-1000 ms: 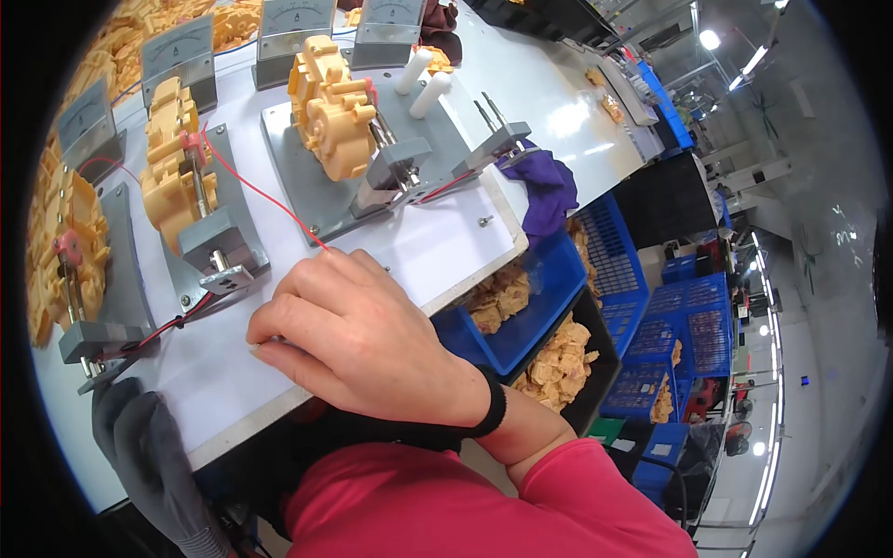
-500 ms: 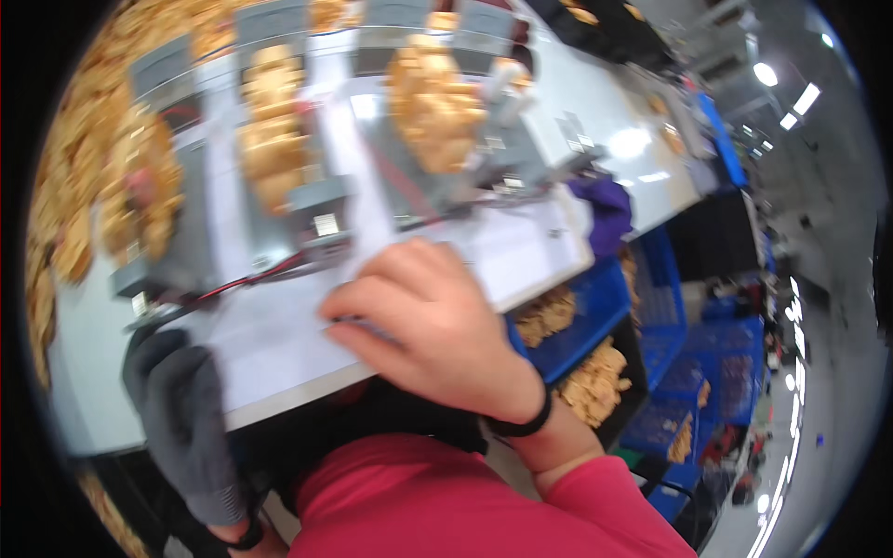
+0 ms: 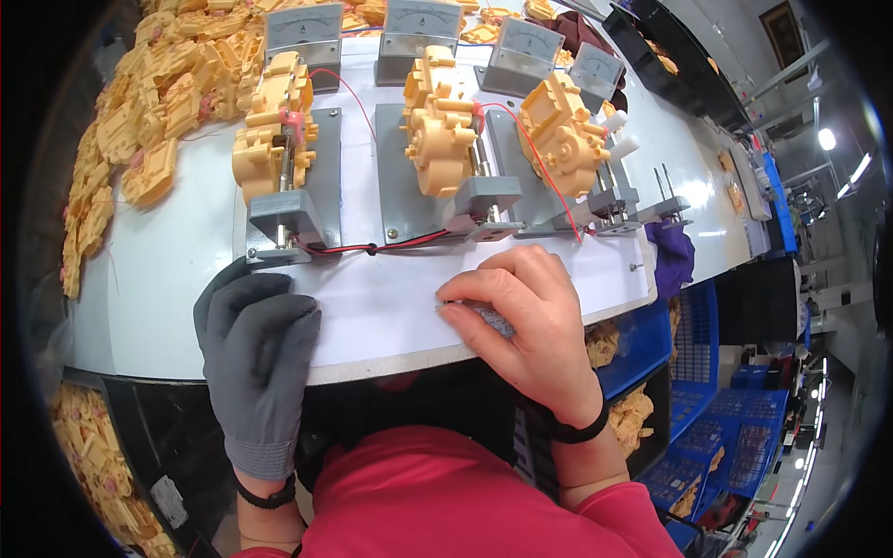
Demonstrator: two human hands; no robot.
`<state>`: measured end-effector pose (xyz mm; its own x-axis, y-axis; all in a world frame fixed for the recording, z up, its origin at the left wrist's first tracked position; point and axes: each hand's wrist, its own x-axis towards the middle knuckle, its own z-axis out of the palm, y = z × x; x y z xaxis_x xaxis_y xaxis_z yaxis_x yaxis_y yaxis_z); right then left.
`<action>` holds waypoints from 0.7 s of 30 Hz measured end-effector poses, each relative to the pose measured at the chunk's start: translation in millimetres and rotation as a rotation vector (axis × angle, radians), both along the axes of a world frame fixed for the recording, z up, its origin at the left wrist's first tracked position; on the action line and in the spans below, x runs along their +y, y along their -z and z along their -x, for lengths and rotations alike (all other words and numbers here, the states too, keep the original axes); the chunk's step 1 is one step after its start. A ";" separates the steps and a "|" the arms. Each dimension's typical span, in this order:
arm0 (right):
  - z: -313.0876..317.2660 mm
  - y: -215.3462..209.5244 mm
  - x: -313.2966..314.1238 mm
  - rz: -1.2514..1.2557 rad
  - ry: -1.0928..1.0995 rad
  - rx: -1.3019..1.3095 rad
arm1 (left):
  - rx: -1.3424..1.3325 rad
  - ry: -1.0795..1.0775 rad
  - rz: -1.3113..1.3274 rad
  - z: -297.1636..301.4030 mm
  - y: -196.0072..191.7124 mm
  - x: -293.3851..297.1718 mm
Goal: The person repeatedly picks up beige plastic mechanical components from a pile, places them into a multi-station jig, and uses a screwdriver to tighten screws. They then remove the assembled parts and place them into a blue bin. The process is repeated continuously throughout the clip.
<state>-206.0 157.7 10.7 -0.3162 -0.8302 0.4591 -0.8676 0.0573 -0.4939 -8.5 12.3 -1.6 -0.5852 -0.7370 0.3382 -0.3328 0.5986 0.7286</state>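
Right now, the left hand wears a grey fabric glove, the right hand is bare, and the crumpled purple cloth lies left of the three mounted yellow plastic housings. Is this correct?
Not fully: the head view shows the crumpled purple cloth to the right of the three mounted yellow housings. The left hand wears the grey glove, and the right hand is bare.

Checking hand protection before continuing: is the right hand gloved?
No, the right hand shows bare skin, while the left hand wears a grey glove.
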 end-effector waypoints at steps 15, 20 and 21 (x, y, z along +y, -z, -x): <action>-1.0 5.1 -2.5 0.080 0.015 0.079 | 0.015 -0.024 -0.034 1.2 1.2 0.1; -0.8 8.4 -2.0 0.096 -0.001 0.100 | 0.020 -0.029 -0.051 1.3 1.1 1.0; -1.4 8.6 -1.6 0.097 0.001 0.101 | 0.024 -0.032 -0.060 1.2 1.0 1.5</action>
